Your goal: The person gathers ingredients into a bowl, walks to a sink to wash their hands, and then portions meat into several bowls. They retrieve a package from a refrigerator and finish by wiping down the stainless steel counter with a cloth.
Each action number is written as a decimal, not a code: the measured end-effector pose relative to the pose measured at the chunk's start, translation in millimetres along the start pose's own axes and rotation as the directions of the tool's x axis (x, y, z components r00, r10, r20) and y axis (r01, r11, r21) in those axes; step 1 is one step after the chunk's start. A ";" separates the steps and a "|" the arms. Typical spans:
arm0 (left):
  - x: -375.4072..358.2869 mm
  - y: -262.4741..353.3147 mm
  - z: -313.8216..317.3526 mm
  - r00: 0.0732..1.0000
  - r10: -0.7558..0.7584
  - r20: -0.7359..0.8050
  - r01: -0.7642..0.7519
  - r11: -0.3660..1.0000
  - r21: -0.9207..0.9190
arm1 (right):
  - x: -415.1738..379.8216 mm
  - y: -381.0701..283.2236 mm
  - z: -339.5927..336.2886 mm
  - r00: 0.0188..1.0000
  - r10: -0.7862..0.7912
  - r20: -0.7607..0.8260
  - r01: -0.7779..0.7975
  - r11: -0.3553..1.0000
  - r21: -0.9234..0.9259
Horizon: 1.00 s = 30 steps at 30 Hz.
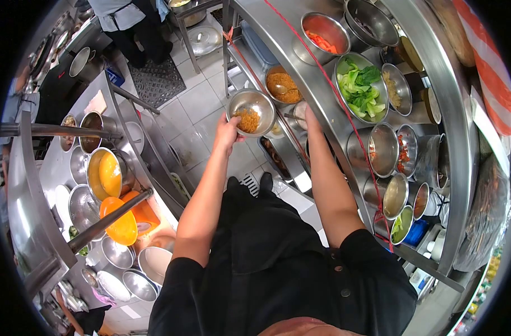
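Observation:
My left hand (227, 134) grips the rim of a small metal bowl (257, 102), tilted a little. A heap of orange, crumbly food (248, 121) lies in the bowl. Just right of it, on a lower shelf, stands a metal pot with more of this orange food (279, 80) and a spoon (290, 89) resting in it. My right hand (311, 119) reaches under the counter edge beside a whitish container (301, 110). A thin metal handle (289, 116) sticks out near it. The right fingers are mostly hidden, so their grip cannot be made out.
The steel counter (255, 14) on the right holds a bowl of green leaves (359, 92), a pot of red strips (322, 42) and several more bowls. A red cord (328, 67) runs along it. At left, a table carries an orange bowl (119, 221). Another person (126, 25) stands ahead.

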State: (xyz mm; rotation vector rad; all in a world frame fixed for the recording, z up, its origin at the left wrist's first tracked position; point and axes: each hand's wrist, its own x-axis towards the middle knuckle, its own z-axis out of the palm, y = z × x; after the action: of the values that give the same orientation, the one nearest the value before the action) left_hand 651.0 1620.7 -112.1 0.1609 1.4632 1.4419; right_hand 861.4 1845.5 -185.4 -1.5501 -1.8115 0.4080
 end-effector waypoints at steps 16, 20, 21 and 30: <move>-36.1 -29.7 -30.0 0.999 -0.023 -0.024 0.023 1.000 -0.001 | -15.2 -41.9 -91.7 0.870 -0.492 0.046 0.494 0.865 -0.089; -36.8 -32.7 -29.2 0.999 -0.039 -0.007 0.039 0.999 0.010 | 0.7 0.1 -95.3 0.590 -0.790 -0.166 0.688 0.600 -0.409; -38.6 -32.5 -25.8 1.000 -0.019 -0.022 0.019 1.000 0.007 | 1.3 5.7 -96.4 0.617 -0.773 -0.149 0.682 0.620 -0.388; -42.0 -41.1 -18.1 1.000 -0.015 -0.001 0.015 1.000 -0.004 | 6.0 32.2 -87.4 0.965 -0.257 -0.043 0.258 0.966 0.014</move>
State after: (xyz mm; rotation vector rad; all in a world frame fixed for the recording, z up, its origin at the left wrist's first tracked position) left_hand 679.6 1568.2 -126.6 0.1458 1.4593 1.4329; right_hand 944.5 1840.9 -143.1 -1.2775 -1.9397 0.2672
